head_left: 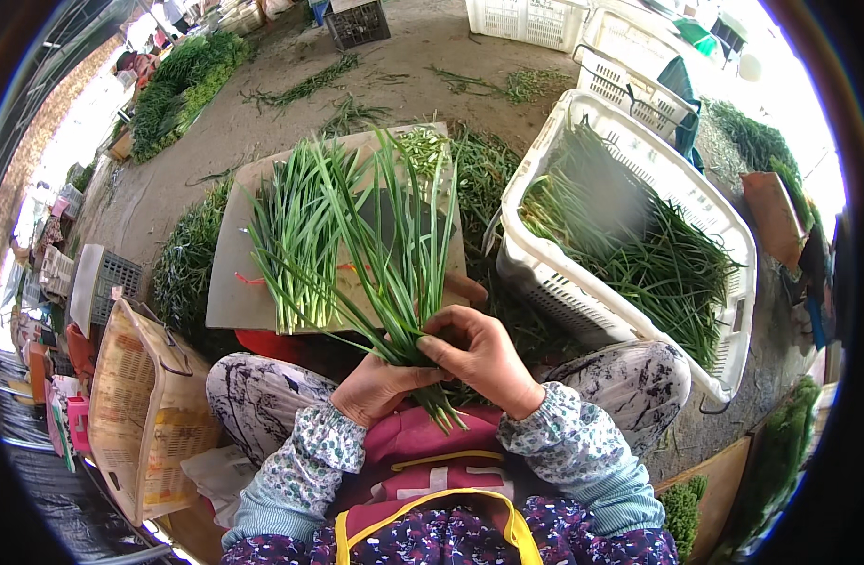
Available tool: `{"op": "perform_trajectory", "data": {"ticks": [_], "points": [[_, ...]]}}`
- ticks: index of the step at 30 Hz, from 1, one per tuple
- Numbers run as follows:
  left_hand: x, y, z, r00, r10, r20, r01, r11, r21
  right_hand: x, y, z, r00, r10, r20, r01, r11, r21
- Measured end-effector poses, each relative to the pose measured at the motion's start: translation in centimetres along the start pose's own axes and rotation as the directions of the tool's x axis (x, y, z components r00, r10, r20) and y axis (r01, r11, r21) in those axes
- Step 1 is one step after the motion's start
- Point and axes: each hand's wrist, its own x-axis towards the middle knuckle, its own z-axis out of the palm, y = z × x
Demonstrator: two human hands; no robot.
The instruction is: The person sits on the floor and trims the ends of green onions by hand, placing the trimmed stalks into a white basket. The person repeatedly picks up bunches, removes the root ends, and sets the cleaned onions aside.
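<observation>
1. Left hand (387,381) curls round the bunch (394,273) above the lap (413,435); right hand (479,358) pinches it.
2. Apparently done: the pile (305,226), aligned on the surface (230,254).
3. Seemingly remaining: loose leaves (648,273) in the crate (554,282).

Dirt floor (423,71), heaped greens (189,80) and white plastic crates (562,290) suggest a vegetable-sorting yard.

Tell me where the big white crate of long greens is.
In the head view, the big white crate is on the right, beyond the right hand and right of the pale board bearing greens.
</observation>
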Motion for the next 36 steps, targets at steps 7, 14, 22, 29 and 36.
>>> {"op": "perform_trajectory", "data": {"ticks": [7, 14, 22, 29, 36], "points": [[0.2, -0.7, -1.1, 0.999, -0.012, 0.041, 0.01, 0.999, 0.036, 0.1, 0.9, 0.8, 0.984, -0.18, -0.004, 0.169, 0.932, -0.322], [0.1, -0.2, -1.3, 0.997, 0.06, -0.047, -0.064, 0.995, -0.078, -1.6, 0.7, -0.9, 0.984, 0.127, -0.125, -0.086, 0.953, 0.29], [1.3, 1.1, -1.5, 0.972, 0.185, -0.147, -0.213, 0.955, -0.206, -2.9, 1.8, -1.9, 0.986, 0.035, -0.163, 0.073, 0.791, 0.608], [1.8, 2.4, -2.5, 0.931, 0.331, -0.156, -0.361, 0.896, -0.258, -4.1, 0.8, -3.2, 0.959, -0.049, -0.279, 0.222, 0.743, 0.632], [1.0, 4.3, -5.6, 0.861, 0.447, -0.242, -0.501, 0.824, -0.263, -5.6, 0.2, -10.6, 0.891, -0.005, -0.453, 0.245, 0.846, 0.473]]}}
